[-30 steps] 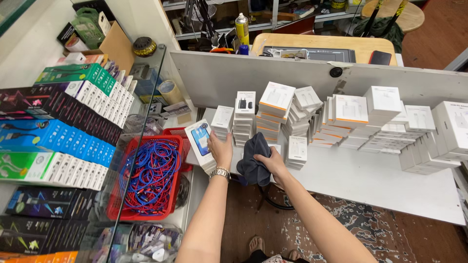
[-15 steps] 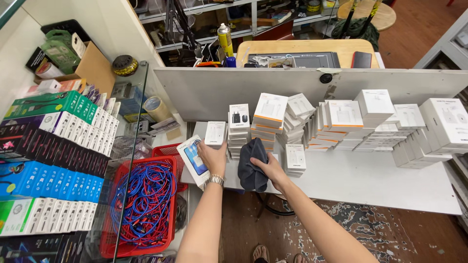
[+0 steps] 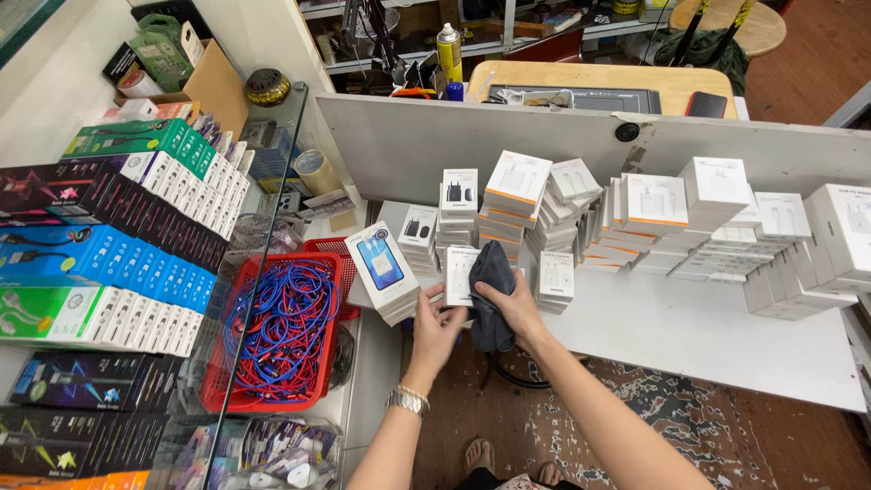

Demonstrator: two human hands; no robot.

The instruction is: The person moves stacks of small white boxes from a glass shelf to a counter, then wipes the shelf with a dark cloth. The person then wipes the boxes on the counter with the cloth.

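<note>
While the right hand [image 3: 510, 307] clutches a dark grey crumpled cloth [image 3: 491, 292] at the front edge of the white table [image 3: 708, 336], the left hand [image 3: 437, 328], fingers spread, grips the underside of a short stack of white cardboard boxes [image 3: 385, 270] beside a red plastic basket [image 3: 319, 381] of cables.

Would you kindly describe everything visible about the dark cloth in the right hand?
The dark cloth is soft, crumpled grey-blue fabric, bunched and hanging in folds. The right hand grips it from the side at the white table's front edge. Its upper part lies against a small white box, and its lower end dangles below the table edge.
</note>
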